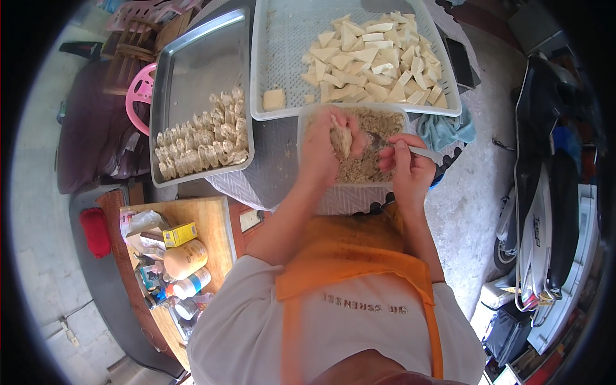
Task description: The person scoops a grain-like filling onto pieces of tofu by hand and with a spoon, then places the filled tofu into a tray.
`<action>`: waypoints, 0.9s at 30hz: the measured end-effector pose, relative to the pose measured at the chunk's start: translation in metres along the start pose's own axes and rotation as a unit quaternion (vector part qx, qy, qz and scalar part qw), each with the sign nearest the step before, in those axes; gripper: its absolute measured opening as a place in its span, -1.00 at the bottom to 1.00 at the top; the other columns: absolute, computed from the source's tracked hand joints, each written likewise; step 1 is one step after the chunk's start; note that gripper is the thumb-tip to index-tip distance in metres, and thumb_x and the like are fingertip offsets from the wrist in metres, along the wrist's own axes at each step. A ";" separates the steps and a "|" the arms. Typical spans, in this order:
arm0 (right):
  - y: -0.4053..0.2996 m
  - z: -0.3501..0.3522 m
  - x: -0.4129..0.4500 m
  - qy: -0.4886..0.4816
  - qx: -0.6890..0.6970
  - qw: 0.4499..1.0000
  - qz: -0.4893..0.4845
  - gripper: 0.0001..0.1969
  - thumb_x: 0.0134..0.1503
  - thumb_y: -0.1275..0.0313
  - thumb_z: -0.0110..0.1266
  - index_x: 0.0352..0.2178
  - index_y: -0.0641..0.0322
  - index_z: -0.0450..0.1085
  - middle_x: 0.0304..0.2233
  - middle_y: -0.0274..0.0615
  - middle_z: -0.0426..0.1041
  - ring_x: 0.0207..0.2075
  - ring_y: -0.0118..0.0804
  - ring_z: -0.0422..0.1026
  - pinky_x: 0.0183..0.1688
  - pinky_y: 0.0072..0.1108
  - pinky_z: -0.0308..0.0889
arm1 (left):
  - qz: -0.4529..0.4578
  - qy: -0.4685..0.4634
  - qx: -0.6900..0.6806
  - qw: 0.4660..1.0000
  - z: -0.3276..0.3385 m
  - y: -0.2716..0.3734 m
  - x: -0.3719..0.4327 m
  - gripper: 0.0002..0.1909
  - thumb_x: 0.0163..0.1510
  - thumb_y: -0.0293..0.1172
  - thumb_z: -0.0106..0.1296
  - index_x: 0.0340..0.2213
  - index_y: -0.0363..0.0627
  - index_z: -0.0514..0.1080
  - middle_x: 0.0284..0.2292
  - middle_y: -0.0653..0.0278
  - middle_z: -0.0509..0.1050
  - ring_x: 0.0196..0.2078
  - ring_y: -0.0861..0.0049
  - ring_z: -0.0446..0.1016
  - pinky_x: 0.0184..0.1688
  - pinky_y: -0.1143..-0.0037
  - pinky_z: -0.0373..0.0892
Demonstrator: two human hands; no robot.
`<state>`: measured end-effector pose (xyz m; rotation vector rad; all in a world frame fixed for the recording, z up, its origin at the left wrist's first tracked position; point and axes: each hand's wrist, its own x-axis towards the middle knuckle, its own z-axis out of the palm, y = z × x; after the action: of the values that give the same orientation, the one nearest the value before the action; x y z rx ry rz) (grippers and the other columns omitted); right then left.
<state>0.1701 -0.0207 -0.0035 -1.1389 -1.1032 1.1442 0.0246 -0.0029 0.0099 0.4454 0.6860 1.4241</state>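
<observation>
Held in my left hand (327,144) is a pale triangular tofu piece (340,138) with crumbly filling on it, above a plastic tub of minced filling (366,171). My right hand (409,161) grips a metal spoon (421,152), its bowl close to the tofu piece. Behind the tub, a white perforated plastic tray (284,53) carries a heap of cut tofu triangles (378,57) and one square block (274,100). To the left, a metal tray (192,72) has rows of filled pieces (202,139) along its near side. My left hand is partly blurred.
A blue-green cloth (445,130) lies right of the tub, and a dark phone-like device (459,62) beside the white tray. A wooden side table (216,226) at lower left holds bottles and boxes. A pink plastic chair (137,96) stands behind the metal tray; a scooter (539,231) is at right.
</observation>
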 end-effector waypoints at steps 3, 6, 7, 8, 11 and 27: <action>-0.004 0.003 0.000 -0.004 0.037 0.998 0.045 -0.88 0.14 0.50 -0.15 -0.38 0.33 0.33 -0.62 -0.24 0.41 -0.66 -0.54 0.35 -0.61 -0.74 0.29 | 0.045 -0.022 0.095 0.994 -0.001 -0.003 0.006 -0.75 0.21 -0.20 -0.38 -0.43 -0.08 0.16 -0.32 0.19 0.35 -0.16 0.35 0.38 -0.17 0.45 0.30; -0.009 0.005 0.003 -0.022 0.084 0.991 0.105 -0.86 0.14 0.47 -0.15 -0.39 0.32 0.33 -0.62 -0.22 0.41 -0.67 -0.51 0.36 -0.62 -0.72 0.29 | 0.107 -0.076 0.270 0.954 -0.002 -0.002 0.003 -0.80 0.19 -0.29 -0.36 -0.34 -0.15 0.20 -0.22 0.16 0.35 -0.02 0.36 0.31 0.01 0.43 0.19; -0.011 0.005 0.004 -0.028 0.113 0.986 0.121 -0.84 0.15 0.45 -0.15 -0.40 0.32 0.33 -0.62 -0.21 0.41 -0.68 -0.50 0.36 -0.63 -0.70 0.30 | 0.107 -0.076 0.269 0.954 -0.003 -0.001 0.002 -0.80 0.19 -0.29 -0.36 -0.34 -0.15 0.20 -0.22 0.16 0.35 -0.02 0.36 0.31 0.01 0.43 0.19; -0.011 0.003 0.007 -0.028 0.112 0.986 0.121 -0.84 0.15 0.45 -0.15 -0.40 0.32 0.33 -0.62 -0.21 0.41 -0.68 -0.50 0.36 -0.63 -0.70 0.30 | 0.125 -0.086 0.299 0.942 -0.005 -0.001 0.002 -0.81 0.17 -0.35 -0.31 -0.26 -0.19 0.20 -0.21 0.16 0.35 -0.03 0.37 0.32 0.00 0.45 0.20; -0.011 -0.008 0.016 0.005 0.158 0.979 0.132 -0.81 0.15 0.41 -0.15 -0.41 0.31 0.34 -0.62 -0.19 0.41 -0.70 -0.47 0.35 -0.65 -0.68 0.30 | 0.142 -0.121 0.324 0.928 -0.012 0.002 0.004 -0.74 0.12 -0.45 -0.23 -0.14 -0.23 0.19 -0.21 0.18 0.35 -0.06 0.42 0.33 -0.04 0.49 0.24; -0.003 -0.004 0.011 0.020 0.018 1.000 -0.001 -0.87 0.15 0.47 -0.13 -0.39 0.32 0.32 -0.61 -0.24 0.40 -0.66 -0.56 0.35 -0.61 -0.73 0.29 | -0.018 -0.021 0.103 0.994 -0.006 0.002 -0.001 -0.74 0.18 -0.25 -0.27 -0.43 -0.19 0.28 -0.61 0.37 0.23 -0.65 0.67 0.19 -0.64 0.66 0.17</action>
<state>0.1751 -0.0098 0.0002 -1.1279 -1.0490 1.1318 0.0194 -0.0044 0.0068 0.6192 0.8059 1.3114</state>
